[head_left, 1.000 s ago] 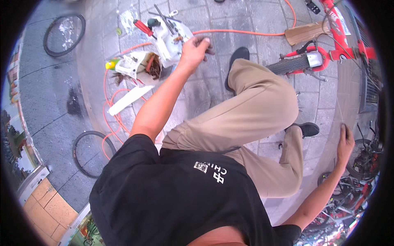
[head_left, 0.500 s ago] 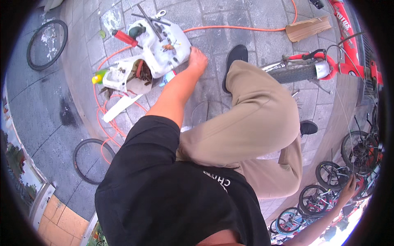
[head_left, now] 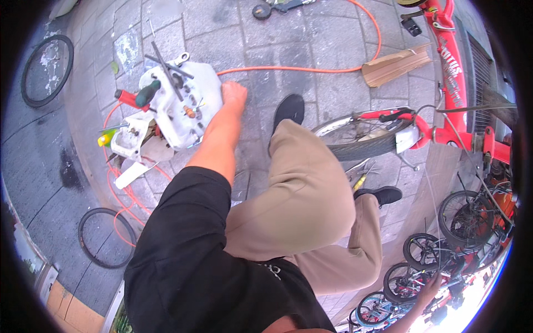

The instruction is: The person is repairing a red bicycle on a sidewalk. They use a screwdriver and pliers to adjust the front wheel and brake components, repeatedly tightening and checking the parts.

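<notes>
My left hand [head_left: 234, 94] is closed at the right edge of a white plastic tool tray [head_left: 208, 83] on the paving. In and on the tray are a red-handled tool [head_left: 132, 100], a dark green-handled screwdriver [head_left: 147, 94], a ring-ended wrench [head_left: 182, 57], dark metal rods and small parts. At the far lower right, my right hand [head_left: 430, 287] is stretched out, small in view, with fingers closed round the end of a thin cable [head_left: 432, 194]. The cable runs up toward a red bicycle [head_left: 452, 72], whose front wheel [head_left: 369, 145] lies beside my legs.
An orange hose [head_left: 288, 69] crosses the paving and coils beside the tray. A piece of cardboard [head_left: 394, 65] lies near the bicycle. Two loose tyres [head_left: 71, 61] [head_left: 83, 244] rest at left. Several parked bicycles [head_left: 411, 272] stand at lower right.
The view has shifted, so the scene sits lower and further left. The tray has tilted with my left hand on its edge, hiding more of the lower compartment. My right hand stays on the cable.
</notes>
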The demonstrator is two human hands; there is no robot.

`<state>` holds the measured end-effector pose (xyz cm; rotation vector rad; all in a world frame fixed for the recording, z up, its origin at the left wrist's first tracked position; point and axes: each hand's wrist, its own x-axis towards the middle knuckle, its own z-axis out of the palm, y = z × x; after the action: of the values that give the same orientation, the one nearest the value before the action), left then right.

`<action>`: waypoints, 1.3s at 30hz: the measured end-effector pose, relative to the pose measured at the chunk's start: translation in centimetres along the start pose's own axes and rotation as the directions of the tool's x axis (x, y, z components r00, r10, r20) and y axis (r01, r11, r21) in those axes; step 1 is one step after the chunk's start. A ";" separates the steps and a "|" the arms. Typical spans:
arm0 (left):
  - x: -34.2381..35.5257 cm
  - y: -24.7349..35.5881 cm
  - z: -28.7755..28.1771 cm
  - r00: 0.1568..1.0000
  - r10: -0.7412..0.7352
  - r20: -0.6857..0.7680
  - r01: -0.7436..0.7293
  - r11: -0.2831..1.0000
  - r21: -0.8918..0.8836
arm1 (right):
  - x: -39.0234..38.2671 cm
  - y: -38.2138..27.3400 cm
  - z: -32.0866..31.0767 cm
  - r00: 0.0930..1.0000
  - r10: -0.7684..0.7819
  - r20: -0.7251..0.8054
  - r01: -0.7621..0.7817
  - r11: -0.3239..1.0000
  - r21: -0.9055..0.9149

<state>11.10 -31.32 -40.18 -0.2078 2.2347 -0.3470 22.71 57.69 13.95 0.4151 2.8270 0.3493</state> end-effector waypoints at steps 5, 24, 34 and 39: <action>1.4 0.5 1.5 0.995 0.093 0.034 -0.093 0.996 0.009 | -4.9 4.5 0.3 0.989 0.146 0.035 -0.143 0.986 -0.084; -18.8 -3.4 -19.6 0.898 0.043 -0.438 -0.371 -0.463 -0.805 | -13.9 8.0 10.3 0.811 0.390 -0.436 -0.137 0.851 0.507; -48.2 11.6 -27.9 0.102 0.214 -0.971 -0.760 -0.613 -0.215 | -13.0 -31.5 -5.2 0.806 -0.220 -0.550 0.542 0.647 0.536; -52.3 16.7 -28.3 -0.122 0.190 -0.974 -0.957 -0.283 0.065 | -16.2 -34.0 -5.2 0.906 -0.218 -0.362 0.413 0.278 0.867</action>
<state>21.66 3.40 9.80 1.2913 2.3355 2.0586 27.80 19.99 13.14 -0.0503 2.8372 -1.5123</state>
